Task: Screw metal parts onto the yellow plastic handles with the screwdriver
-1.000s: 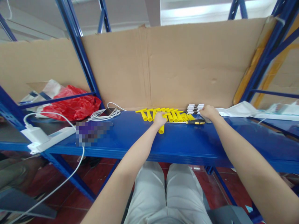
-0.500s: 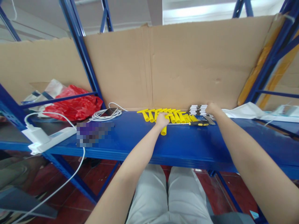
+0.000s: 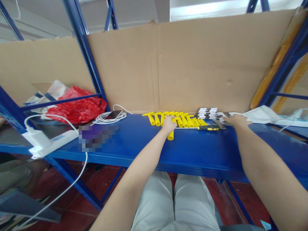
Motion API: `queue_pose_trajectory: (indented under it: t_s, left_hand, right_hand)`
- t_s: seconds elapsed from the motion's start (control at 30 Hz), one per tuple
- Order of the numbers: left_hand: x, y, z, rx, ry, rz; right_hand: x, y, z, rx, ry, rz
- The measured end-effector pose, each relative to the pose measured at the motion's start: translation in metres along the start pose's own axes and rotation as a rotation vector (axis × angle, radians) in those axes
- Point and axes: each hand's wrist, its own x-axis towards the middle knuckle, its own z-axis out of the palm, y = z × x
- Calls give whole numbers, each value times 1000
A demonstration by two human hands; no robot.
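Observation:
A yellow plastic T-shaped handle [image 3: 170,135] is in my left hand [image 3: 169,123], whose fingers close round its upper part; its round open end points toward me. Similar yellow handles [image 3: 184,121] lie in a row beside and behind that hand. My right hand [image 3: 238,120] reaches low over the shelf, fingers pointing left and drawn together at a dark-and-white piece [image 3: 223,116]. What exactly they pinch is too small to make out. Just left of it is a stack of white packs with black bands [image 3: 207,113]. A screwdriver with a black-and-yellow handle [image 3: 208,127] and a flat metal blade [image 3: 220,124] lie in front.
Along the back of the blue shelf [image 3: 134,144] stands a cardboard panel [image 3: 204,64]. White plastic wrapping [image 3: 261,114] lies at right. On the left are a coiled white cable [image 3: 109,118], a phone, a power strip [image 3: 60,141] and a red plastic bag [image 3: 79,106].
My right hand has moved right, away from the white stack, uncovering a dark-and-white piece by its fingers. My left hand stays on the yellow handle. The view has shifted slightly.

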Motion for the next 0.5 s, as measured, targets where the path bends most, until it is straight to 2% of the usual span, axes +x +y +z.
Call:
queue_pose_trajectory:
  t_s: [0.27,0.5]
  left_hand:
    - [0,1,-2,0,-15,-11]
    - [-1,2,-4,-4,-23,-1]
  right_hand:
    - [3,4,6,151,-1,-26]
    - [-6,1,12,270,32,91]
